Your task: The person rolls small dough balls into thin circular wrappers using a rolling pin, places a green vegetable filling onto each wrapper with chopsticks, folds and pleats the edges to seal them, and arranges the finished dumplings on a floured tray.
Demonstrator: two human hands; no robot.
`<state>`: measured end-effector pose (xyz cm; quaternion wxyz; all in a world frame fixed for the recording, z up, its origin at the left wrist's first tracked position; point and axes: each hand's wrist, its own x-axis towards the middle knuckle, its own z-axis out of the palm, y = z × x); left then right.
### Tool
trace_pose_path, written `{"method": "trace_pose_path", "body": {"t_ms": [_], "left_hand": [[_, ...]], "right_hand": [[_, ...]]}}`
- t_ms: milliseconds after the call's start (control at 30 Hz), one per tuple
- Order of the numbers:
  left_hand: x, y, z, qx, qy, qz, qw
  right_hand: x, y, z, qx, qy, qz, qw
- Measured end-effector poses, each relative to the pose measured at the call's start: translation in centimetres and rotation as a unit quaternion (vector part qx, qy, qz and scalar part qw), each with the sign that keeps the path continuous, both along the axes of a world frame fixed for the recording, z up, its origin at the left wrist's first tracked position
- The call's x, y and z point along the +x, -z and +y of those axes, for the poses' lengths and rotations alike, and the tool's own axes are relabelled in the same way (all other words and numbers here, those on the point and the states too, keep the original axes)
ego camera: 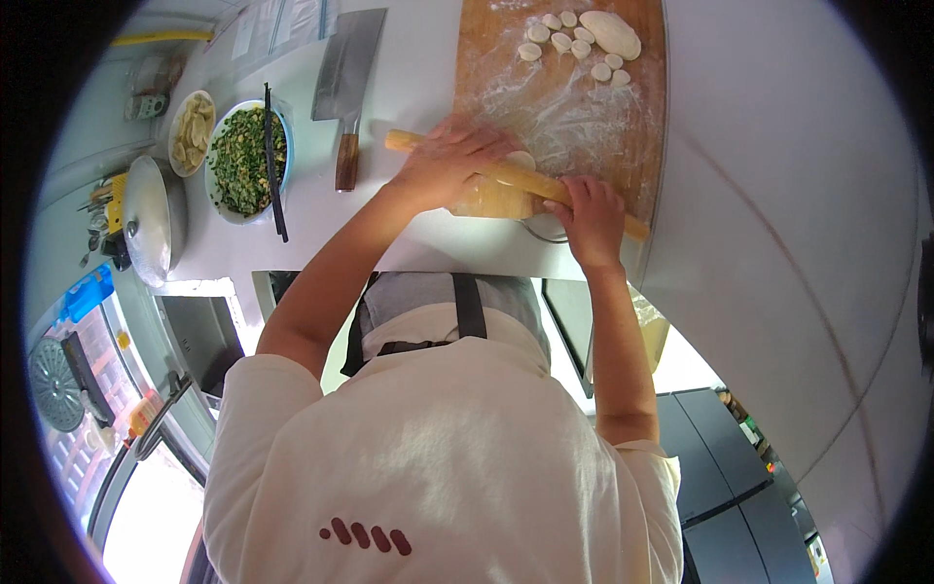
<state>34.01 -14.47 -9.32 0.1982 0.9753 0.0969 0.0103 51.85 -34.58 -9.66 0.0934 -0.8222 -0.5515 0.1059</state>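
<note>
A wooden rolling pin (529, 179) lies slantwise over the near edge of a floured wooden board (503, 87). My right hand (592, 215) grips it near its right end. Across its left part lies my left hand (467, 157), slightly blurred, with fingers reaching to a small round of dough (520, 158). The pin partly hides this round. Whether my left fingers hold the dough or the pin is unclear. Farther up the board are several small dough pieces (560, 41) and a larger lump of dough (611, 34).
A cleaver (350, 73) lies left of the board. Beyond it, black chopsticks (274, 168) rest across a bowl of chopped green filling (237, 160). Farther left are a bowl of pale pieces (193, 135) and a lidded pan (149, 219). A round rim (543, 232) shows below the board's near edge.
</note>
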Motion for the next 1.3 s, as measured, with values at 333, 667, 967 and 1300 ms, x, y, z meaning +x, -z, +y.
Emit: {"method": "trace_pose_path", "body": {"t_ms": [333,667,967,1300], "left_hand": [[1.7,3.9,2.5,0.157,-0.296,-0.012,0.942],[3.0,3.3,4.5,0.198,-0.265,-0.025,0.943],[0.6,0.1,-3.0,-0.045,-0.155,0.012,0.987],[1.0,1.2,-0.3,-0.022,-0.015,-0.010,1.000]], "right_hand": [[1.7,1.3,2.5,0.064,0.033,-0.126,0.989],[3.7,1.6,5.6,-0.022,0.041,-0.142,0.989],[-1.7,-0.4,-0.1,0.012,0.059,-0.065,0.996],[-0.4,-1.0,-0.6,0.027,0.029,-0.013,0.999]]}}
